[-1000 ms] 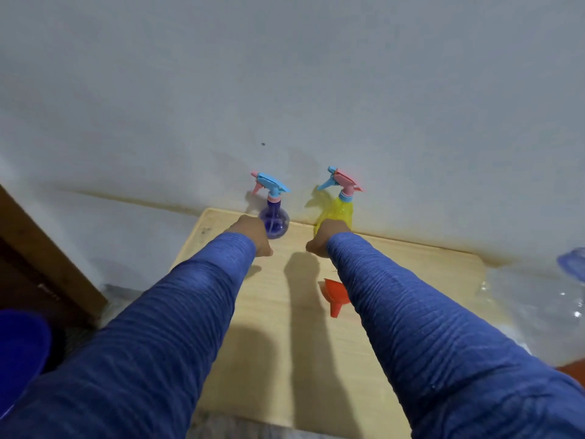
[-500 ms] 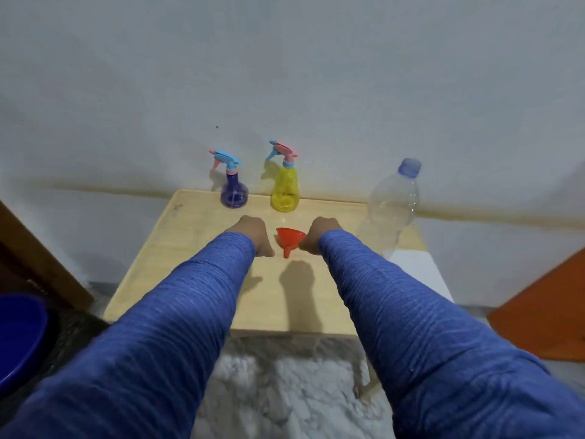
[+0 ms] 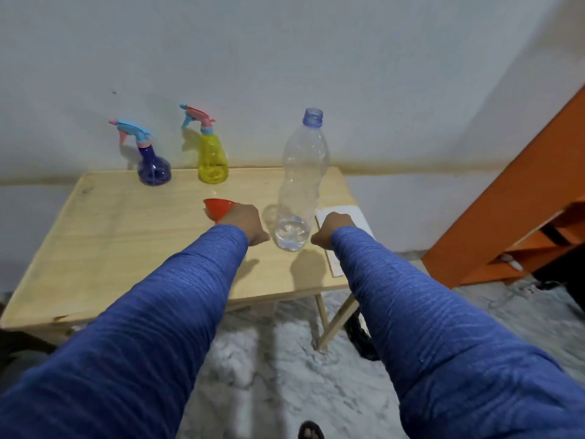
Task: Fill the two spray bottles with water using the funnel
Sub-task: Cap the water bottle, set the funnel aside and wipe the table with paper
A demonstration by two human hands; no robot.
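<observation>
Purple (image 3: 153, 166) and yellow spray bottles (image 3: 212, 160) upright, upper left on worktop (image 3: 110, 236); light, thin plastic, best gripped round the body. Orange funnel (image 3: 218, 208) centre, touching left hand (image 3: 245, 224); right hand (image 3: 332, 229) beside water bottle (image 3: 300, 185); both fisted, grasping nothing visible.

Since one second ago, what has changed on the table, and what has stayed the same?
Both hands drew back from the spray bottles: the left hand is now beside the funnel, the right hand on the far side of the clear bottle. Neither holds anything. The purple spray bottle, yellow spray bottle and funnel stayed put.
</observation>
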